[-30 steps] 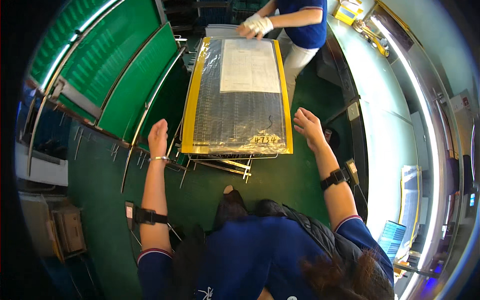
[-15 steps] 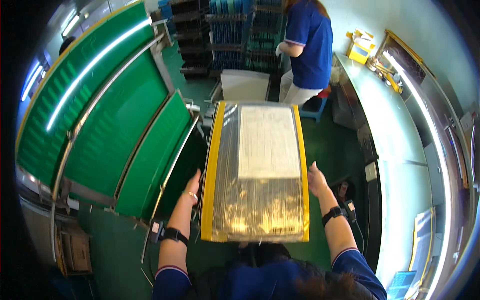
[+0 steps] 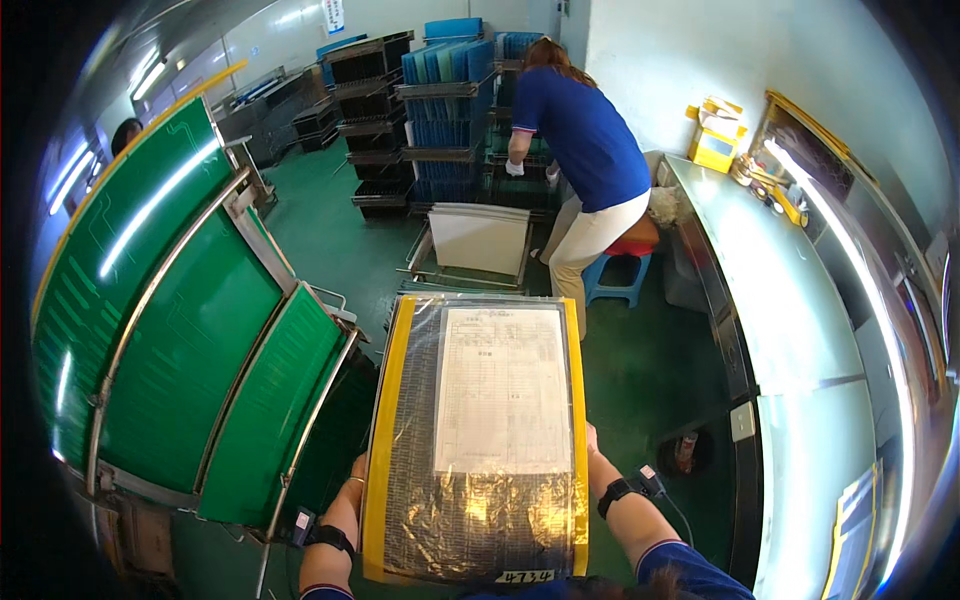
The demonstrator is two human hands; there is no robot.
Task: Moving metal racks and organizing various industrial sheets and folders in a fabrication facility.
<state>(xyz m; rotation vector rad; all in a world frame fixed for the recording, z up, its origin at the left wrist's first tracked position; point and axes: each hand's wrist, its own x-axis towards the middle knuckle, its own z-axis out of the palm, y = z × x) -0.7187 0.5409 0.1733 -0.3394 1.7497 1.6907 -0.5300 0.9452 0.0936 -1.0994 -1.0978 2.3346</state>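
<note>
In front of me is a rectangular panel with yellow taped edges and a clear plastic cover. A white printed sheet lies on its upper part. My left hand grips the panel's left side, its fingers mostly hidden behind the yellow edge. My right hand is at the right side, also partly hidden by the panel. Both wrists wear black straps with small devices. What lies under the panel is hidden.
Large green boards lean in a metal-tube rack at left. White boards stand ahead, before racks of blue panels. A co-worker bends over beside a blue stool. A long glass-topped bench runs along the right.
The panel and both my hands sit lower and slightly left in the view; the hands are now tucked closer against its sides. The co-worker has bent forward and leftward.
</note>
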